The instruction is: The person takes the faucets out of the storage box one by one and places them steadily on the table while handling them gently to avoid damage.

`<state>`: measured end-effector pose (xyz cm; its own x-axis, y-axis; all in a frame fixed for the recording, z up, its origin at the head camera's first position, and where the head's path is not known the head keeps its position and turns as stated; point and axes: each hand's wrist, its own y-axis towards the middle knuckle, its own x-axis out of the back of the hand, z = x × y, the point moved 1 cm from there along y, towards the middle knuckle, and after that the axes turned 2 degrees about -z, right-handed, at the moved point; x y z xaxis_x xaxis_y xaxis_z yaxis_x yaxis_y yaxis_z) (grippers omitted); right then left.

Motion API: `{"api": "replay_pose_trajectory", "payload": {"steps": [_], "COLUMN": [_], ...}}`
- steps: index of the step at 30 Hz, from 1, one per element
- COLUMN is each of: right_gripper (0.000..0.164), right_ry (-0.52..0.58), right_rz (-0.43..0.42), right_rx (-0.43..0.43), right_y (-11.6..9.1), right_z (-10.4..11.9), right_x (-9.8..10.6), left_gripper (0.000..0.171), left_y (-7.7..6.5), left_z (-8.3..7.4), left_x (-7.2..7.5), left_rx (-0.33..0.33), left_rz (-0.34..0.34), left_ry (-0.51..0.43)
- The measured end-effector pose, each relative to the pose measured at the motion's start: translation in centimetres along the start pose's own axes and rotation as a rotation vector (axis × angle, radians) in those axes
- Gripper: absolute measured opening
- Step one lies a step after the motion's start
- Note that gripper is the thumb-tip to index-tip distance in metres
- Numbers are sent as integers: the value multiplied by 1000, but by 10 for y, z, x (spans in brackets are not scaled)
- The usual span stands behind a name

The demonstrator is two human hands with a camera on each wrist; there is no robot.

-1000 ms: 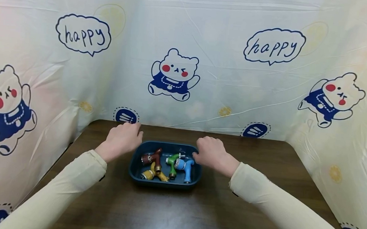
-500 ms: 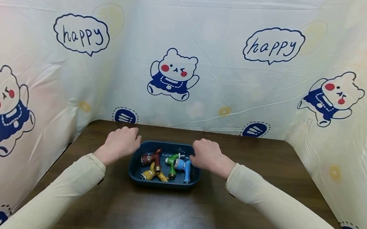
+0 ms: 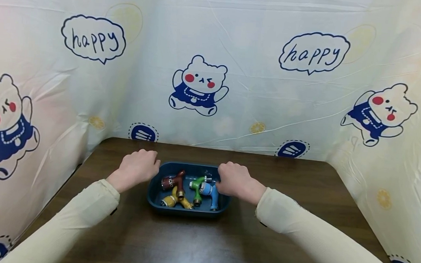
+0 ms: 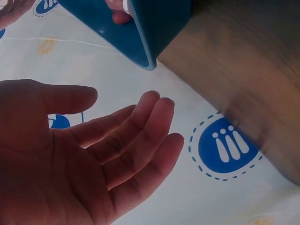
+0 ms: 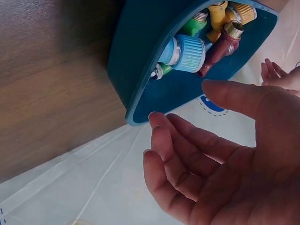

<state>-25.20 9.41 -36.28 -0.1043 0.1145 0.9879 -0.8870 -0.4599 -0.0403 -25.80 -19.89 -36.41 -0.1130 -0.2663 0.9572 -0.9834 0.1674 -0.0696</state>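
Note:
A dark blue-green plastic tub point(image 3: 187, 212) sits on the table with several small taps in it. A dark red tap point(image 3: 181, 182) and a yellow tap point(image 3: 170, 201) lie on its left side. On the right, a green tap point(image 3: 196, 193) lies beside and partly under a blue tap point(image 3: 215, 197). Just off the tub's far left corner, my left hand point(image 3: 136, 168) has loosely bent fingers and holds nothing. At the far right corner, my right hand point(image 3: 238, 180) hovers with fingers point(image 5: 161, 140) half bent, covering part of the rim in the head view; its palm is bare.
A dark brown wooden table point(image 3: 187, 248) carries the tub near its far half. White printed cloth point(image 3: 250, 89) hangs behind and along both sides, close to the table's edges.
My right hand has moved left and slightly nearer, over the tub's right corner. The left hand has come slightly lower and left. The tub and taps stay in place.

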Motion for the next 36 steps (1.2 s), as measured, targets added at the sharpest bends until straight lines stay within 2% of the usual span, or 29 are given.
{"api": "replay_pose_trajectory", "payload": {"steps": [4, 9, 17, 31, 36], "right_gripper": [33, 28, 25, 35, 30], "right_ry": [8, 8, -17, -22, -12], "right_rz": [12, 42, 104, 142, 153], "right_rx": [1, -13, -34, -65, -82], "right_y": [2, 4, 9, 11, 13], "right_z": [1, 3, 8, 16, 17], "right_x": [1, 2, -2, -9, -12], "left_gripper": [24, 35, 47, 26, 21], "left_y": [-1, -1, 1, 0, 0], "left_z": [1, 2, 9, 12, 13], "left_x": [-2, -6, -9, -20, -23], "left_rx": [-8, -14, 14, 49, 75], "left_rz": [14, 36, 132, 225, 244], "left_ry": [22, 32, 13, -56, -82]}}
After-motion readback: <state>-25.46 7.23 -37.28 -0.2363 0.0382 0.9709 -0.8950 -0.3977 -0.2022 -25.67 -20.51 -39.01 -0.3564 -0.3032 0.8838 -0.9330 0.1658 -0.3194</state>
